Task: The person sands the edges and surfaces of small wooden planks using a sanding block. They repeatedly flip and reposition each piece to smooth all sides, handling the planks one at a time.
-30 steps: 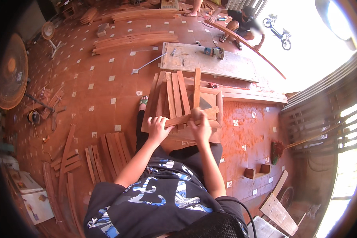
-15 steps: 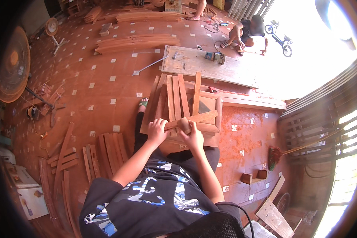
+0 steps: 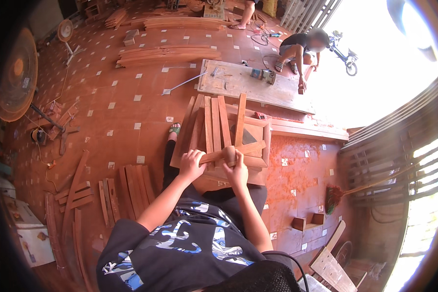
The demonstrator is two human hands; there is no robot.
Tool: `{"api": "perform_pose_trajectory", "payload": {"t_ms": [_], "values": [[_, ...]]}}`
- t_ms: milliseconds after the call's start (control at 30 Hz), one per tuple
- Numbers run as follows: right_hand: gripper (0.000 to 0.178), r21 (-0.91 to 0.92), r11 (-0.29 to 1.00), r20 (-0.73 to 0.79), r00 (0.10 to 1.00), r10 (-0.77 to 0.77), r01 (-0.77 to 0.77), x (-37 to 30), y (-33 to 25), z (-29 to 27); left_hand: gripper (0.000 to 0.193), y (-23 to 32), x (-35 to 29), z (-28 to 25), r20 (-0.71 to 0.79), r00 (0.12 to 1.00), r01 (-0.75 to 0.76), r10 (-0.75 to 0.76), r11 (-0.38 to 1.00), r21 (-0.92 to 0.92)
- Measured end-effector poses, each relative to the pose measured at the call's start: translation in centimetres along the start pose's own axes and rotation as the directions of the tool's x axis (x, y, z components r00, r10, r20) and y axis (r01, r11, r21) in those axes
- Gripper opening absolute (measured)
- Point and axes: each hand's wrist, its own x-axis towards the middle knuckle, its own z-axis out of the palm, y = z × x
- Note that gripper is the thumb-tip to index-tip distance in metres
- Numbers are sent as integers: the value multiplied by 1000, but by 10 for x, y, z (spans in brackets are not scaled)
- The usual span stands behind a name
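Note:
My left hand (image 3: 191, 164) is closed around the left end of a reddish wooden strip (image 3: 253, 147), which lies slantwise in front of me. In my right hand (image 3: 236, 171) is a rounded tan-brown piece (image 3: 229, 155), pressed against the strip's upper side; it looks like a curled sheet or pad, but its kind is unclear. Beneath the strip sits a wooden frame-like box (image 3: 266, 138). Several narrow wooden strips (image 3: 216, 121) rest over it, pointing away from me, with one separate strip (image 3: 240, 119) to their right. A dark flat piece (image 3: 246, 136) shows inside the box.
Beyond the box lies a low board (image 3: 233, 80) with a power tool (image 3: 263, 75); a co-worker (image 3: 301, 51) squats at its right end. Stacked wood strips (image 3: 136, 187) lie at left. A broom (image 3: 334, 194) and sawdust (image 3: 287, 153) are at right, fans (image 3: 18, 73) far left.
My right hand and the brown piece have slid slightly right along the strip, while my left hand keeps its hold. The co-worker has shifted and now reaches down to a block at the board's end.

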Motion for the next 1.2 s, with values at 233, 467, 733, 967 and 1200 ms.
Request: {"api": "perform_pose_trajectory", "payload": {"t_ms": [233,467,733,967,1200], "values": [[71,-59,998,145,989,24,-15,15,3,-35,43,0,2,-5,-11,999,-30,30,1000,-8],[65,-184,978,32,994,105,-97,17,-2,-45,43,1,2,-2,-14,1000,-4,3,1000,-23],[68,-123,992,246,968,60,-30,-1,-18,-20,43,2,-2,-2,-1,1000,0,0,999,-45],[65,-177,957,-85,973,216,-228,63,14,-59,43,5,1,-2,-27,1000,-6,5,999,-54],[68,-159,986,-142,989,36,-59,26,7,-2,43,4,1,2,-16,1000,3,-4,999,-49]]}}
